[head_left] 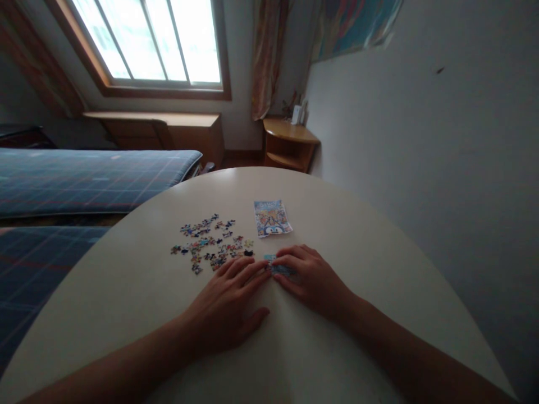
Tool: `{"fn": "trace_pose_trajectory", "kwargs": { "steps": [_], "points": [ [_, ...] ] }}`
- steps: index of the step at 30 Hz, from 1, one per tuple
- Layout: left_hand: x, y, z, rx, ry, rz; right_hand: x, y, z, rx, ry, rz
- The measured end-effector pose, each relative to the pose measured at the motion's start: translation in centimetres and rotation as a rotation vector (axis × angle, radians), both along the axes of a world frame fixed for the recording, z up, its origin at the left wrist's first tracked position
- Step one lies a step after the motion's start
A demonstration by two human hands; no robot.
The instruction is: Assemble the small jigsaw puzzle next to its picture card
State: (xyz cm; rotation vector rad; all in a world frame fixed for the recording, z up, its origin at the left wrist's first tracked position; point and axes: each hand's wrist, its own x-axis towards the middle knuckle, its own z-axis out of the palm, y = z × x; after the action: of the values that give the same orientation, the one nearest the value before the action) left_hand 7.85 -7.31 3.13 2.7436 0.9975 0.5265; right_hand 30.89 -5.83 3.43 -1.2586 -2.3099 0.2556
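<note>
A small joined patch of jigsaw puzzle (pixel 281 269), bluish in colour, lies flat on the table between my hands. My right hand (pixel 314 278) curls over its right side, with the thumb at the near edge and the index finger across the top; part of the patch is hidden. Fingers stretched and thumb apart, my left hand (pixel 229 300) rests with its fingertips at the patch's left edge. Loose jigsaw pieces (pixel 202 242) are scattered beyond the left hand, a few close to its fingers. Behind the patch lies a creased picture sheet (pixel 272 219) showing a penguin.
The round white table (pixel 357 241) fills the foreground. To the left stands a bed with a blue plaid mattress (pixel 92 179). A desk (pixel 185 119) is under the window, a corner shelf (pixel 290 130) stands farther back, and a white wall (pixel 421 146) runs along the right.
</note>
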Motion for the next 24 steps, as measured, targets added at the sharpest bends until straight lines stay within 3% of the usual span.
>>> {"fn": "trace_pose_trajectory", "kwargs": {
  "steps": [8,19,24],
  "points": [
    [0.21,-0.11,0.25,0.018,0.043,0.013,0.34,0.17,0.01,0.008,-0.022,0.030],
    [0.58,0.11,0.28,0.029,-0.002,-0.001,-0.55,-0.06,-0.37,0.079,-0.009,-0.064],
    [0.88,0.24,0.47,0.048,0.025,0.015,0.30,-0.09,-0.13,0.087,-0.077,0.034]
  ]
}}
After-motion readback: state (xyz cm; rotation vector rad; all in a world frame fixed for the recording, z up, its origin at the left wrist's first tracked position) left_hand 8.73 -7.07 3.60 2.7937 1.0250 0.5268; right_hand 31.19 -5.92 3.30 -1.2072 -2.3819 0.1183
